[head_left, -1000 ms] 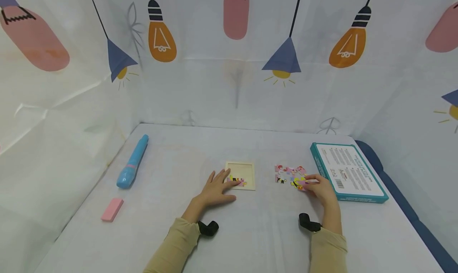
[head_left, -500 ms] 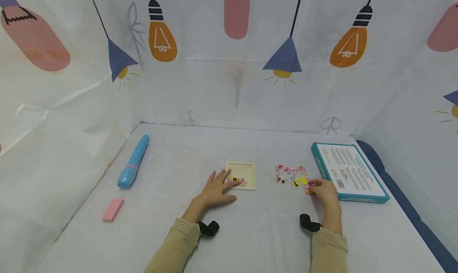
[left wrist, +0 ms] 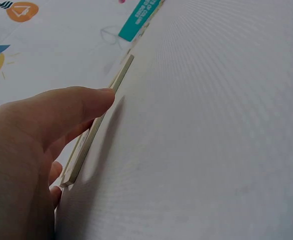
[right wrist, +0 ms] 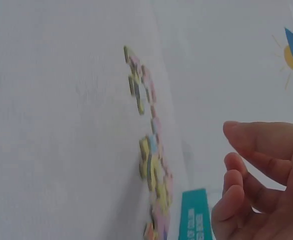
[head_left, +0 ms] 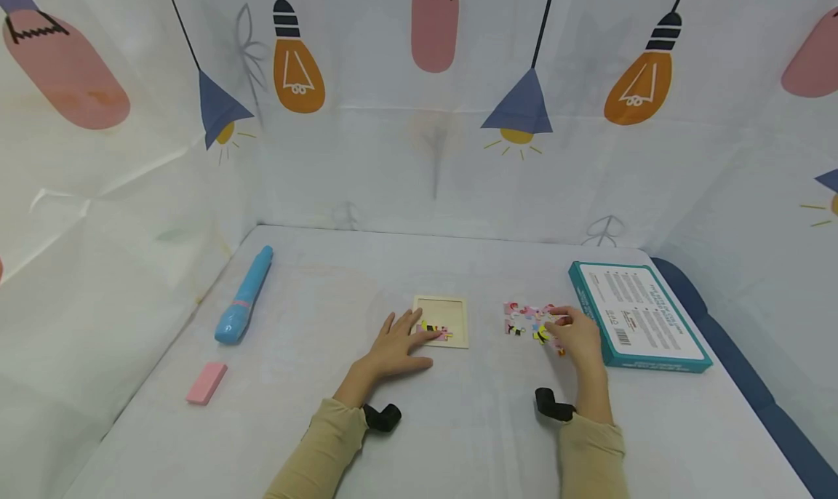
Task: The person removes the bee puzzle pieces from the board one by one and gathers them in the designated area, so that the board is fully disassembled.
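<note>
My left hand (head_left: 390,348) lies with its fingers spread over the near left part of a small wooden puzzle frame (head_left: 441,310). Its fingertips touch the frame and the jigsaw pieces (head_left: 428,326) fitted along its lower side. In the left wrist view the thumb (left wrist: 94,101) is beside the thin edge of the frame. My right hand (head_left: 578,337) hovers over the right side of a loose cluster of jigsaw pieces (head_left: 516,310). The right wrist view has its thumb and fingers bent loosely, a gap between them, apart from the pieces (right wrist: 150,160). The right hand covers some pieces in the head view.
A teal-edged box (head_left: 644,313) lies close to the right of my right hand. Far left are a blue pen-shaped device (head_left: 244,297) and a pink block (head_left: 206,383). A white cloth covers the table (head_left: 471,426), and a printed curtain (head_left: 393,164) hangs behind.
The right hand first shifted a piece slightly right and nearer, then let go and lifted, moving left and away over the cluster. The left hand keeps its place on the frame.
</note>
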A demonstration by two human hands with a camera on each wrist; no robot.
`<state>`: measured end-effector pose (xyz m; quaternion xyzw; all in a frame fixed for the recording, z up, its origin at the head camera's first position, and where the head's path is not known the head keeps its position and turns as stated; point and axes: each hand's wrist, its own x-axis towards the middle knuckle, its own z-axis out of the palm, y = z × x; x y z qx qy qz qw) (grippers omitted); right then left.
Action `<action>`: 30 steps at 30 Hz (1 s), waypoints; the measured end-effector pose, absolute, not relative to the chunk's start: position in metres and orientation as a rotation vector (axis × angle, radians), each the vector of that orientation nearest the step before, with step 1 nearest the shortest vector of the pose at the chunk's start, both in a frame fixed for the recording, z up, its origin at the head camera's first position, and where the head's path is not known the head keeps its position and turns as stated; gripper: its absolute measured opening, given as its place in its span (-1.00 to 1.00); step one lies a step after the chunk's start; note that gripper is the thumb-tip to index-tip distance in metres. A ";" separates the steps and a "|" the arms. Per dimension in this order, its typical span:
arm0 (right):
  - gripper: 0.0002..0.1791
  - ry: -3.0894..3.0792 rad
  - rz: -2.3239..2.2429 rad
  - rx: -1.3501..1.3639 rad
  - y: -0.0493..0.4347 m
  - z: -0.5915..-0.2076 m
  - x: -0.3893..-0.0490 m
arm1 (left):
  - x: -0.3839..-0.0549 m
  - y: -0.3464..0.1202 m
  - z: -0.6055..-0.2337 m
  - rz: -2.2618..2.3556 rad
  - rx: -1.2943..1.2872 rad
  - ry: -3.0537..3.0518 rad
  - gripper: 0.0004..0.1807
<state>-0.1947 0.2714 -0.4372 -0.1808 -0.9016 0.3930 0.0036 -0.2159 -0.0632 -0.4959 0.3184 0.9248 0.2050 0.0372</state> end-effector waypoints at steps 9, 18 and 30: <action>-0.69 -2.790 1.268 -0.144 0.216 -0.437 -0.209 | -0.215 -0.063 -0.496 0.638 0.979 2.829 -0.38; -0.74 -2.879 1.227 0.091 0.166 -0.452 -0.216 | -0.217 -0.062 -0.498 0.620 0.945 2.832 -0.35; -0.62 -3.065 1.103 0.264 0.136 -0.459 -0.223 | -0.217 -0.063 -0.496 0.644 0.972 2.840 -0.39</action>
